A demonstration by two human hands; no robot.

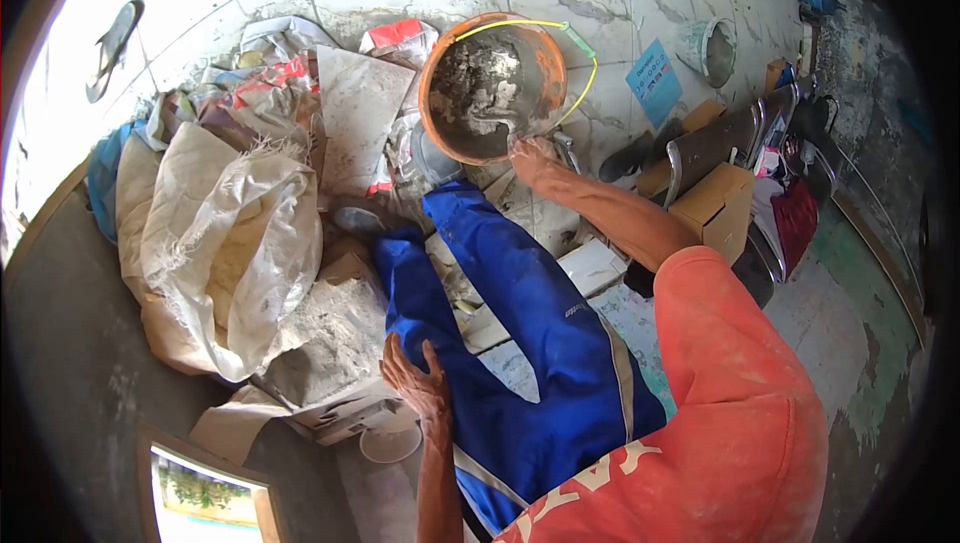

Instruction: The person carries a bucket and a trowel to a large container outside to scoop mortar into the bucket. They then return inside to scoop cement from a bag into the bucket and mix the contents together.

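An orange bucket point(434, 108) with a yellow-green handle stands on the tiles, grey wet mortar point(488, 78) inside it. My right hand point(534, 163) is at the bucket's near rim, its fingers closed. What they grip is mostly hidden; a greyish edge shows just inside the rim beside them. Against the blue trousers point(530, 333), near the knee, rests my left hand point(415, 381), fingers spread and holding nothing. Left of it lies a heap of pale powder point(335, 328), beside a frayed white woven sack point(200, 233) with its mouth open.
A tile piece point(358, 103) leans among torn bags behind the powder. To the right are a blue printed sheet point(655, 83), a pale bucket point(718, 53), a cardboard box point(715, 211) and metal-framed chairs point(705, 138). A sandal point(115, 48) lies at far left.
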